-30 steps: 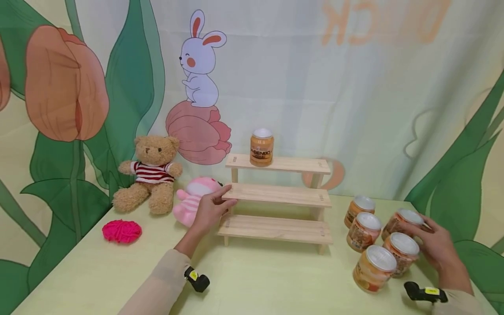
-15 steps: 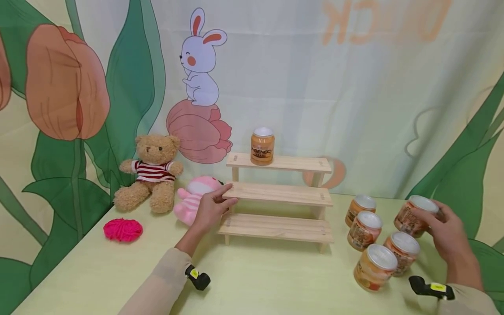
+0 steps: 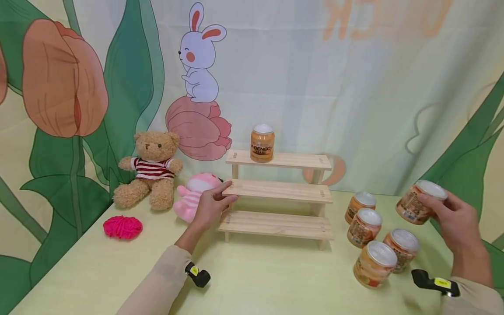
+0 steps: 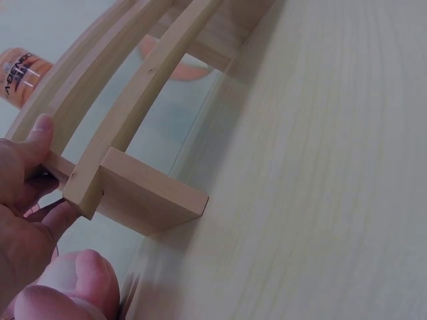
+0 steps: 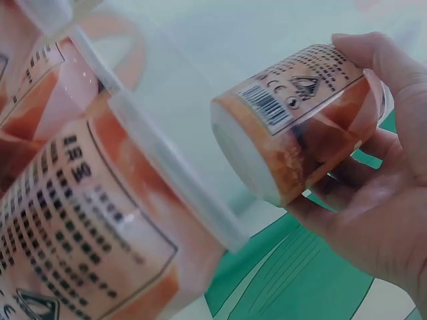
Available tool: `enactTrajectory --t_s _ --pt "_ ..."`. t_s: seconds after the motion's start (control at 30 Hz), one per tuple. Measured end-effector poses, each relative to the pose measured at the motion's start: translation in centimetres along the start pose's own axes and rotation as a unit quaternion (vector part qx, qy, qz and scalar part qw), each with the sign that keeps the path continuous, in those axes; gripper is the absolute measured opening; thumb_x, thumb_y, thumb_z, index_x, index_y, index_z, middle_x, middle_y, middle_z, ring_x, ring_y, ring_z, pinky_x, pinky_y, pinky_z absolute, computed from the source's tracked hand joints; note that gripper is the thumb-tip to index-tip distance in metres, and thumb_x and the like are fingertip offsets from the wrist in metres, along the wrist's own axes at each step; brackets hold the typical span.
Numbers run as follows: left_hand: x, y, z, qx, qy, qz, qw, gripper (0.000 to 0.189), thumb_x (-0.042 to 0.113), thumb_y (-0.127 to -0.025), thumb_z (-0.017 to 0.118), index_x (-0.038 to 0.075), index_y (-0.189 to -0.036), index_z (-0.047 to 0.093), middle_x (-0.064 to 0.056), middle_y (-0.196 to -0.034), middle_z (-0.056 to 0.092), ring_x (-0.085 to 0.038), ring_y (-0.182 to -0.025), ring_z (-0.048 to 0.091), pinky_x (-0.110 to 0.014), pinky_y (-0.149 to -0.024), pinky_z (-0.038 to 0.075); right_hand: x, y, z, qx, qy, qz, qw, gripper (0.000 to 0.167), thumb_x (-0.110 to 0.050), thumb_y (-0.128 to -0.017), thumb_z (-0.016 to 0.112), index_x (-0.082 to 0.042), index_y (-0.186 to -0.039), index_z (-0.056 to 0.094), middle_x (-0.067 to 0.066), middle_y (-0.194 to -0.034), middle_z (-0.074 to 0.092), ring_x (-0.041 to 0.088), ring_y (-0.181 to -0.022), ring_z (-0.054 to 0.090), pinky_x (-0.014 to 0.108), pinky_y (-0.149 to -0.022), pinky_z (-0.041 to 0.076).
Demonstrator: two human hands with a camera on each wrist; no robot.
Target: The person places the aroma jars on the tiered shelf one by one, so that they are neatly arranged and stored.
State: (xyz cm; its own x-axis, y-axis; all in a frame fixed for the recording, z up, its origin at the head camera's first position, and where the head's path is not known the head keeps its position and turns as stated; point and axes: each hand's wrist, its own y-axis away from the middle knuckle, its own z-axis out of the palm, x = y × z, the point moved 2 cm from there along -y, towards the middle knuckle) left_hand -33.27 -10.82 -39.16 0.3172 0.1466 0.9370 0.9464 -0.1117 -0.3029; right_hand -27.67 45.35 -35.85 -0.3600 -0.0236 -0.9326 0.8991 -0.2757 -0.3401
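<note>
My right hand (image 3: 458, 223) grips a jar (image 3: 418, 203) with an orange label and a pale lid, held tilted above the table at the far right. In the right wrist view its barcode and white base show, thumb on one side and fingers on the other. My left hand (image 3: 210, 208) pinches the left end of the middle board of a three-tier wooden shelf (image 3: 279, 192), thumb over the board and fingers under it. One similar jar (image 3: 262, 144) stands on the top tier, left of its middle. The two lower tiers bear no jars.
Several jars (image 3: 373, 264) stand grouped on the table (image 3: 283, 284) right of the shelf. Left of the shelf are a pink plush toy (image 3: 193, 197), a teddy bear (image 3: 151, 170) in a striped shirt and a bright pink yarn bundle (image 3: 123, 227). A printed curtain (image 3: 374, 96) hangs behind.
My right hand has lifted one jar out of the group, upward and to the right. My left hand keeps its hold on the shelf.
</note>
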Motion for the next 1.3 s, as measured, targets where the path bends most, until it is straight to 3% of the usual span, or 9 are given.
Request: enactTrajectory --t_s 0.3,0.47,0.6,0.8,0.93,1.1,1.3 --pt "0.1 0.0 -0.1 -0.004 -0.003 0.007 1.0 0.052 0.006 -0.094 0.07 -0.003 -0.142 0.052 -0.023 -0.102 0.073 -0.037 -0.099 0.068 -0.037 -0.078 0.055 -1.5 0.2 1.7 -0.003 0.063 -0.005 0.998 0.022 -0.006 -0.092 0.072 -0.025 -0.103 0.074 -0.012 -0.091 0.069 0.0 -0.08 0.063 0.014 -0.064 0.051" --pt "0.0 0.0 -0.1 -0.002 -0.002 0.003 1.0 0.052 0.006 -0.094 0.07 -0.003 -0.142 0.052 -0.023 -0.102 0.072 -0.032 -0.098 0.069 -0.035 -0.077 0.054 -2.3 0.5 3.5 -0.046 0.054 -0.021 0.9972 0.021 -0.002 -0.093 0.069 -0.02 -0.102 0.076 -0.008 -0.09 0.072 0.002 -0.08 0.067 0.017 -0.066 0.053" --pt "0.1 0.0 -0.1 -0.001 -0.002 0.001 1.0 0.052 0.007 -0.094 0.071 -0.003 -0.142 0.053 -0.022 -0.101 0.073 -0.031 -0.095 0.069 -0.033 -0.074 0.054 -2.6 0.8 4.7 -0.085 0.04 -0.028 0.9952 0.025 0.002 -0.094 0.067 -0.017 -0.106 0.077 -0.006 -0.092 0.074 0.004 -0.081 0.068 0.019 -0.068 0.055" --pt "-0.6 -0.2 -0.2 -0.004 0.005 0.017 0.9998 0.053 0.007 -0.094 0.071 -0.006 -0.141 0.051 -0.018 -0.097 0.075 -0.025 -0.09 0.07 -0.027 -0.069 0.053 -2.8 1.1 6.2 -0.095 0.085 -0.025 0.9915 0.029 0.002 -0.09 0.071 -0.02 -0.109 0.078 -0.007 -0.093 0.074 0.004 -0.082 0.068 0.018 -0.068 0.054" --pt "-0.8 -0.3 -0.2 -0.003 -0.001 0.004 1.0 0.053 0.007 -0.094 0.07 -0.004 -0.142 0.051 -0.018 -0.099 0.074 -0.029 -0.094 0.07 -0.03 -0.072 0.054 -3.2 1.2 7.7 -0.112 0.09 -0.032 0.9891 0.028 0.002 -0.089 0.072 -0.015 -0.111 0.078 -0.006 -0.093 0.075 0.005 -0.083 0.067 0.019 -0.067 0.054" --pt "-2.2 -1.0 -0.1 0.002 0.001 -0.004 1.0 0.054 0.01 -0.093 0.072 0.002 -0.143 0.053 -0.019 -0.101 0.074 -0.029 -0.096 0.069 -0.032 -0.075 0.054 -3.6 1.6 10.0 -0.135 0.101 -0.034 0.9851 0.034 0.0 -0.089 0.074 -0.01 -0.121 0.074 -0.007 -0.098 0.074 0.005 -0.089 0.067 0.019 -0.071 0.053" --pt "-3.4 -1.4 -0.1 0.011 0.002 0.002 0.9999 0.054 0.016 -0.092 0.074 0.007 -0.143 0.056 -0.016 -0.102 0.074 -0.023 -0.095 0.07 -0.023 -0.068 0.05 -3.6 2.1 12.3 -0.129 0.147 -0.026 0.9803 0.046 -0.009 -0.088 0.078 -0.001 -0.131 0.065 -0.01 -0.1 0.073 0.005 -0.093 0.066 0.019 -0.074 0.053"
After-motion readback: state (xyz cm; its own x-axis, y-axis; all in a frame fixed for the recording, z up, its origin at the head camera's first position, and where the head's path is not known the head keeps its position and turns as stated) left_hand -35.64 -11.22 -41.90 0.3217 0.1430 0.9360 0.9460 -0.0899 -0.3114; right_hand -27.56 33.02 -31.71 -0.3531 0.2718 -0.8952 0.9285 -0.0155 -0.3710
